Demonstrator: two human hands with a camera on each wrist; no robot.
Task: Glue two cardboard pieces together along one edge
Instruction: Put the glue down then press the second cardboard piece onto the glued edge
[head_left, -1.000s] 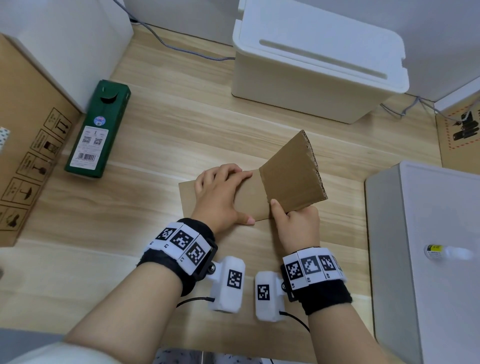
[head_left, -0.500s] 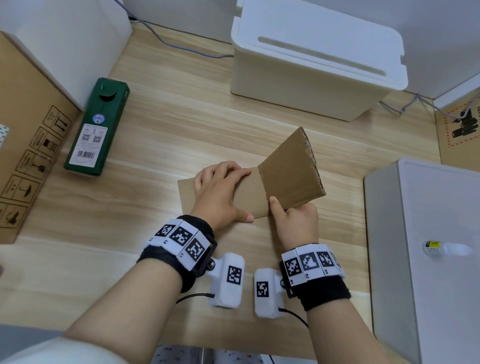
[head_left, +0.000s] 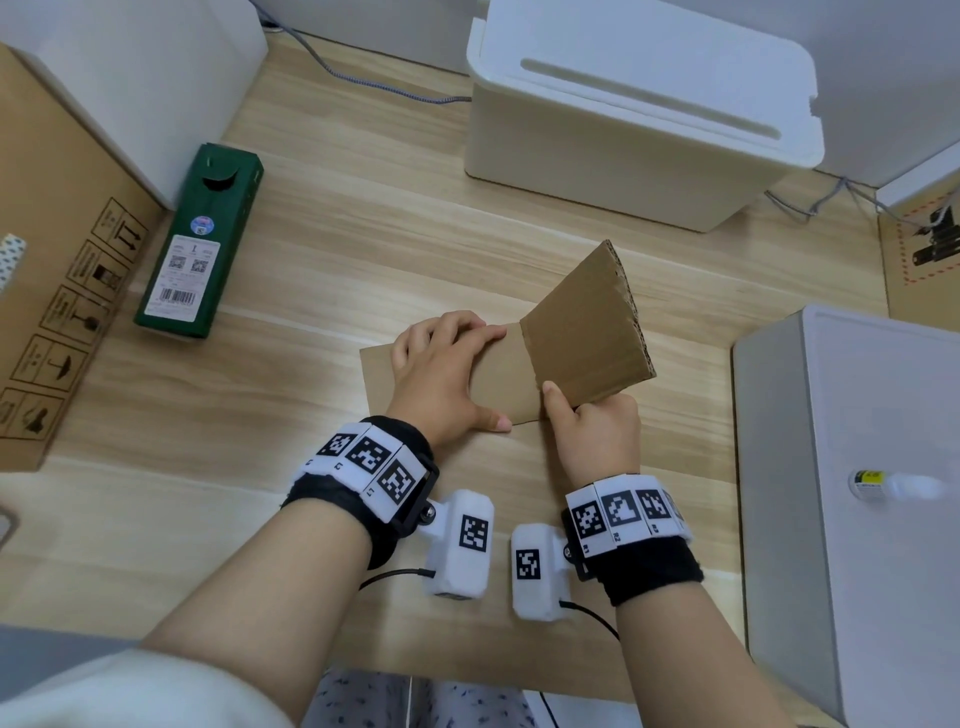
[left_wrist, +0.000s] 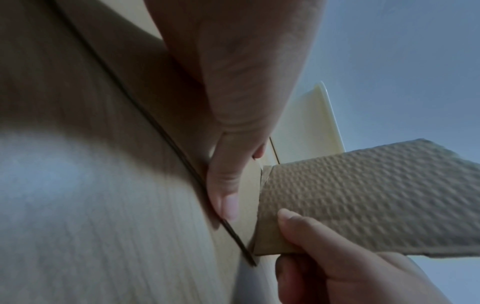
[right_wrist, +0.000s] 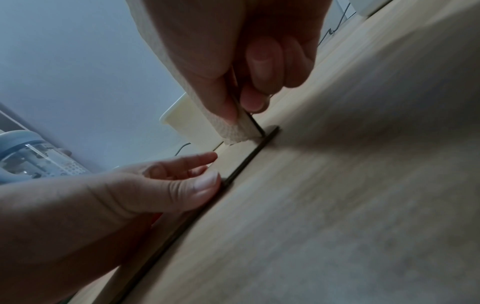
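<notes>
A flat brown cardboard piece (head_left: 506, 379) lies on the wooden table. My left hand (head_left: 441, 364) presses it down with straight fingers, thumb (left_wrist: 226, 191) along its near edge. A second cardboard piece (head_left: 587, 332) stands tilted up from the flat one's right edge, its corrugated side (left_wrist: 363, 197) showing in the left wrist view. My right hand (head_left: 592, 431) pinches the near corner of the standing piece (right_wrist: 233, 131) between thumb and curled fingers. A small glue bottle (head_left: 893, 486) lies on the grey box at the right, away from both hands.
A green carton (head_left: 200, 244) lies at the left beside a large brown box (head_left: 57, 291). A white lidded bin (head_left: 634, 114) stands behind the cardboard. A grey box (head_left: 852, 499) fills the right side. Cables (head_left: 363, 83) run along the back.
Nothing has visibly changed with the hands or the cardboard; only the head view has shifted slightly.
</notes>
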